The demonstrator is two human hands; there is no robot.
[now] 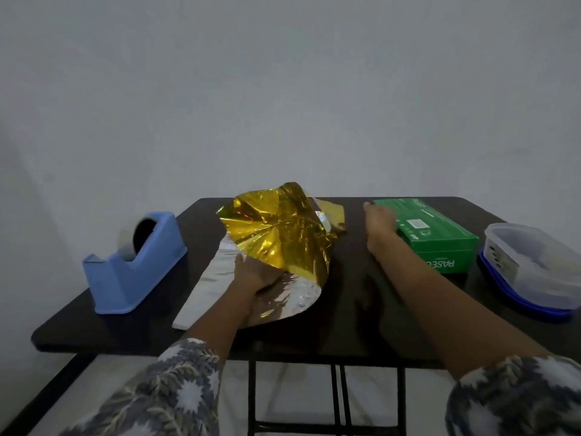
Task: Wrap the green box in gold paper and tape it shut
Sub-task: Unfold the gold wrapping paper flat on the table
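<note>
Your left grip [254,272] clutches gold paper [279,228]; right grip [380,225] lies flat against green box [440,237].
Box sits counter [345,325] right, "PASEO" upside down; clear tub [531,262] beside it, contents blurred.

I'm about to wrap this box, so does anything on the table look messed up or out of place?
The gold paper is heavily creased and bunched, held up by the left hand with its silver underside showing, not lying flat. The green box and blue tape dispenser look fine.
</note>
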